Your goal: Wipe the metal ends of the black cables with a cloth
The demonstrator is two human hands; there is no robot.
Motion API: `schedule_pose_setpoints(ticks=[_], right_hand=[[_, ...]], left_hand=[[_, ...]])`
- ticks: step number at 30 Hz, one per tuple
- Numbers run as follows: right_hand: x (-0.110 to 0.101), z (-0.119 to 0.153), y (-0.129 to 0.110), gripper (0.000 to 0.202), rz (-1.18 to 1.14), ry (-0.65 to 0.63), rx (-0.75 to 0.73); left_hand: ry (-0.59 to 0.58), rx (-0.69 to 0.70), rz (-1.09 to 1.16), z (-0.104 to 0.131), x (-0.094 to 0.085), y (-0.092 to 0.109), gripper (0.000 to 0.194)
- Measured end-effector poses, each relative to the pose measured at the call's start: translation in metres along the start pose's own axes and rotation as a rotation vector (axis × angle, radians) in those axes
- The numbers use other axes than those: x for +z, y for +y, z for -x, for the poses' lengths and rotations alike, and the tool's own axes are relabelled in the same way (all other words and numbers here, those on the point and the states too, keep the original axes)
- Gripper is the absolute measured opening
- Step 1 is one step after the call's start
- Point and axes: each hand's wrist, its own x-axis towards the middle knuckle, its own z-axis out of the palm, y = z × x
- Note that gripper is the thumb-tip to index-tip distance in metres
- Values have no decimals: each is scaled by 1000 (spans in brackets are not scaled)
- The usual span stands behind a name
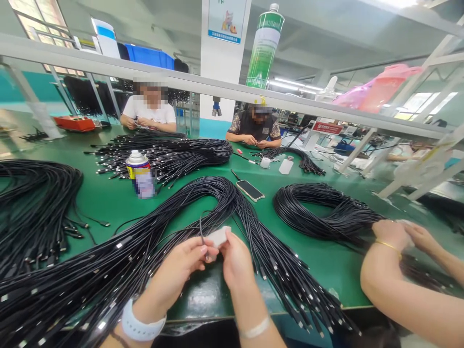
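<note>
Near the front edge of the green table, my left hand [188,258] pinches a thin black cable [201,223], part of which loops up above the fingers. Just beside it, my right hand [235,256] grips a small white folded pad, perhaps cloth or tissue [218,237]. The pad touches my left fingertips, and the cable's end is hidden among the fingers. Behind and around both hands lies a large bundle of black cables [213,186], bent in an arch. Its ends, with small metal plugs, spread to the lower left and lower right.
Other cable bundles lie at left [43,179], right [308,212] and back [195,154]. A spray can [139,169] and a phone [250,190] stand between. A co-worker's hands [395,237] work at right; two people sit opposite. A shelf rail [217,89] crosses above.
</note>
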Motion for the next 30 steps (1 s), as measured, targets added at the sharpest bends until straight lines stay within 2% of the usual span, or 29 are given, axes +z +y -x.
schedule_pose_setpoints(ticks=[5, 8, 11, 14, 17, 23, 26, 30], right_hand=[[-48, 33, -27, 24, 99, -66, -199], [-68, 43, -25, 32, 83, -101, -233], [-78, 49, -15, 33, 117, -183, -180], [-82, 52, -6, 33, 168, -241, -132], [-83, 53, -4, 33, 247, -285, -150], [-73, 62, -16, 33, 481, -476, -162], [-69, 64, -18, 31, 633, -446, -245], [-68, 62, -13, 24, 614, -387, -289]], left_hand=[[34, 30, 5, -5, 5, -5, 24], [63, 82, -5, -9, 9, -11, 23], [47, 99, -28, -12, 14, -18, 22], [21, 105, 1, -14, 19, -23, 21], [29, 102, 50, -15, 22, -26, 20], [42, 74, 159, -16, 26, -31, 19], [47, 75, 178, -15, 29, -34, 18], [52, 103, 134, -13, 31, -40, 17]])
